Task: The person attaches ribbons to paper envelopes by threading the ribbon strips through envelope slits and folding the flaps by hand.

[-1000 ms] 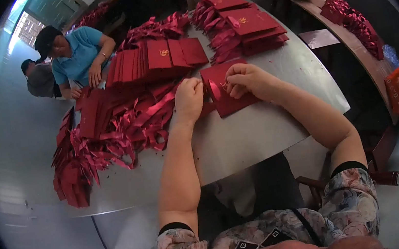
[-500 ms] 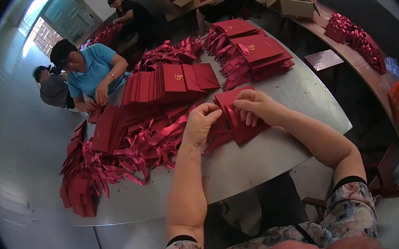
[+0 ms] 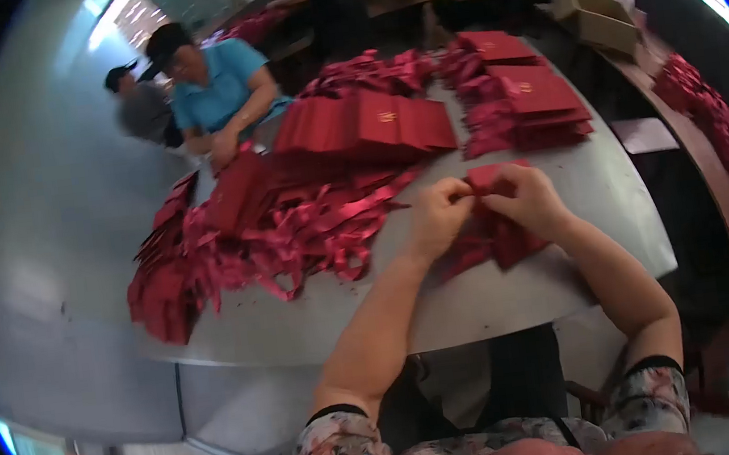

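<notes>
A red paper bag lies on the metal table, partly under my hands. My left hand is closed in a pinch at its upper left edge. From the right, my right hand pinches at the same spot, its fingertips almost touching the left ones. Both seem to grip the bag's edge or its ribbon; the exact part is hidden and blurred. A red ribbon trails to the left of the bag.
Beyond my hands stands a row of red bags, with a stack at its right. Ribboned bags spread over the left of the table. A person in blue works across it. An open carton stands back right.
The view has swung, shifting the scene rightward in the frame. My hands have come together at the bag's upper edge; my right hand has moved from over its face to meet the left.
</notes>
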`<state>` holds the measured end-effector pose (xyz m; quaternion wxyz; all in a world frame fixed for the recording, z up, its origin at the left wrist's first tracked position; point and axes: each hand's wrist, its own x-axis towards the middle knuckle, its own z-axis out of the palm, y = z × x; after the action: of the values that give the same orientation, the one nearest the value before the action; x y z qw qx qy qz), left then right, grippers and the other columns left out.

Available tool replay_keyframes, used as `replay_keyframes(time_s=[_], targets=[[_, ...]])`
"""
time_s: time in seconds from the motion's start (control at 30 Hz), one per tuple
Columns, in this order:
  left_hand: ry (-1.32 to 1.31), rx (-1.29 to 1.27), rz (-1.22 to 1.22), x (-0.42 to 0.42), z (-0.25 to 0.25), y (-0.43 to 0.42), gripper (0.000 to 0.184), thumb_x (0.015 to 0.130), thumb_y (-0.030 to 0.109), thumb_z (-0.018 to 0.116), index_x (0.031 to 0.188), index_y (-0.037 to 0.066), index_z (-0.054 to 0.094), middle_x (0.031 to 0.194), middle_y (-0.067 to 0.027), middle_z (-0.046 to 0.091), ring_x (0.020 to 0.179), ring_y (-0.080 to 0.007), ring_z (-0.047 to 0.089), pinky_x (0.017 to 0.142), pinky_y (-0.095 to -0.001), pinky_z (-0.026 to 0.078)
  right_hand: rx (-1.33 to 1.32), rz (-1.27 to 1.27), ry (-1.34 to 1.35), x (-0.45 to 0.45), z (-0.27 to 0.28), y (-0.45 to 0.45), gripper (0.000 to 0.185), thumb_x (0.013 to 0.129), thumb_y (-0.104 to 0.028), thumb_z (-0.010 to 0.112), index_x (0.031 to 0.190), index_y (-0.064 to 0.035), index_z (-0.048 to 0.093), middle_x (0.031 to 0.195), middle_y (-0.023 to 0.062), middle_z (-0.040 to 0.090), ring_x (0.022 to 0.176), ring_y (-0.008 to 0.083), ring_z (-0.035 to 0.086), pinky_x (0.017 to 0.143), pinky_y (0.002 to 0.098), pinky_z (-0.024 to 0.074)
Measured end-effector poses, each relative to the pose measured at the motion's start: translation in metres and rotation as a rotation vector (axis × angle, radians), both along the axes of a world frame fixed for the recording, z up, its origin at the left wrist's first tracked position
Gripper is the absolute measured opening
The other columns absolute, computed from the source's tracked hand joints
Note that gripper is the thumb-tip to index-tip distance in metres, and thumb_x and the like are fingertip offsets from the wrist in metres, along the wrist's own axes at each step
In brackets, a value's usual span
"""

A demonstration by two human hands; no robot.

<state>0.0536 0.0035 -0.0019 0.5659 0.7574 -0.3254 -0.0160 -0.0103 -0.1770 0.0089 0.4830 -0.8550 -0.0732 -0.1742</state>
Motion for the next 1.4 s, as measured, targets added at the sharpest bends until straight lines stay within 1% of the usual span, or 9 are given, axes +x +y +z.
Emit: replay_keyframes(time_s=[0.03, 0.33, 0.53, 0.7, 0.83, 0.97, 1.03, 1.27, 1.4], targets=[[-0.009, -0.012, -0.018, 0.005, -0.012, 0.001, 0.012, 0.084, 0.008, 0.064, 0.089, -0.003, 0.065, 0.076, -0.0052, 0.065, 0.072, -0.0097, 0.057, 0.065, -0.0273, 0.046, 0.008, 0.02, 0.066, 0.006, -0.005, -0.005, 0.017, 0.076, -0.009, 0.072, 0.086, 0.0015, 0.063, 0.074, 0.0115, 0.065, 0.068, 0.0183, 0.063, 0.065, 0.0315, 0.0502], [0.028, 0.076, -0.001, -0.002, -0.005, 0.003, 0.013, 0.08, 0.008, 0.065, 0.087, -0.003, 0.063, 0.075, -0.0124, 0.065, 0.07, -0.015, 0.059, 0.064, -0.0315, 0.047, 0.068, 0.023, 0.179, 0.005, -0.015, 0.0, 0.014, 0.079, -0.005, 0.068, 0.088, 0.0018, 0.06, 0.075, 0.009, 0.064, 0.07, 0.0145, 0.059, 0.066, 0.0304, 0.0487], [-0.205, 0.066, 0.055, 0.005, -0.016, 0.001, 0.012, 0.078, 0.007, 0.066, 0.082, -0.003, 0.062, 0.073, -0.0117, 0.063, 0.068, -0.0158, 0.06, 0.063, -0.0317, 0.047, -0.051, 0.011, 0.07, 0.005, -0.016, 0.001, 0.012, 0.081, -0.005, 0.066, 0.09, 0.0017, 0.059, 0.077, 0.0109, 0.064, 0.071, 0.0165, 0.059, 0.068, 0.0313, 0.0484], [0.116, 0.159, 0.01, 0.004, -0.007, 0.007, 0.014, 0.075, 0.008, 0.069, 0.081, -0.002, 0.064, 0.072, -0.0109, 0.065, 0.068, -0.0138, 0.06, 0.062, -0.0303, 0.048, 0.188, 0.134, 0.259, 0.008, -0.015, -0.007, 0.011, 0.08, -0.004, 0.066, 0.088, 0.0018, 0.06, 0.071, 0.008, 0.062, 0.063, 0.0131, 0.057, 0.059, 0.0286, 0.0471], [0.05, 0.16, 0.006, 0.005, -0.014, 0.009, 0.015, 0.073, 0.008, 0.069, 0.082, -0.002, 0.064, 0.07, -0.01, 0.066, 0.066, -0.0128, 0.06, 0.061, -0.0296, 0.048, 0.286, 0.122, 0.407, 0.012, -0.013, -0.007, 0.01, 0.077, -0.004, 0.066, 0.084, 0.0019, 0.061, 0.069, 0.0062, 0.062, 0.061, 0.0111, 0.056, 0.057, 0.0271, 0.0465], [0.063, 0.228, 0.005, 0.0, -0.014, 0.002, 0.013, 0.073, 0.007, 0.068, 0.08, -0.002, 0.063, 0.069, -0.009, 0.064, 0.066, -0.0122, 0.059, 0.06, -0.0301, 0.048, -0.04, 0.077, 0.194, 0.007, -0.021, -0.005, 0.016, 0.07, -0.009, 0.068, 0.081, 0.0013, 0.063, 0.071, 0.0129, 0.064, 0.065, 0.0214, 0.062, 0.062, 0.0338, 0.0496], [0.094, 0.2, 0.067, -0.001, -0.015, 0.002, 0.012, 0.068, 0.007, 0.067, 0.075, -0.001, 0.062, 0.069, -0.0183, 0.064, 0.063, -0.0279, 0.065, 0.06, -0.0373, 0.05, -0.071, 0.053, 0.211, 0.007, -0.022, 0.0, 0.017, 0.07, -0.011, 0.068, 0.082, 0.0006, 0.064, 0.076, 0.0152, 0.065, 0.071, 0.0284, 0.065, 0.066, 0.0368, 0.0509], [0.019, 0.153, 0.159, -0.004, -0.024, -0.004, 0.007, 0.069, 0.0, 0.064, 0.075, 0.0, 0.06, 0.07, -0.0177, 0.064, 0.066, -0.0307, 0.064, 0.062, -0.0391, 0.05, -0.455, 0.023, -0.184, 0.004, -0.028, 0.009, 0.014, 0.073, -0.01, 0.065, 0.085, -0.0046, 0.059, 0.083, 0.0121, 0.061, 0.077, 0.0334, 0.063, 0.066, 0.0422, 0.0511], [-0.023, 0.223, 0.164, -0.003, -0.031, -0.005, 0.01, 0.075, -0.001, 0.067, 0.081, 0.0, 0.059, 0.071, -0.0133, 0.063, 0.064, -0.0167, 0.059, 0.059, -0.032, 0.048, -0.728, 0.111, -0.276, 0.002, -0.027, 0.011, 0.013, 0.076, -0.013, 0.062, 0.086, -0.0058, 0.056, 0.084, 0.0106, 0.057, 0.075, 0.0307, 0.062, 0.063, 0.0417, 0.0515]])
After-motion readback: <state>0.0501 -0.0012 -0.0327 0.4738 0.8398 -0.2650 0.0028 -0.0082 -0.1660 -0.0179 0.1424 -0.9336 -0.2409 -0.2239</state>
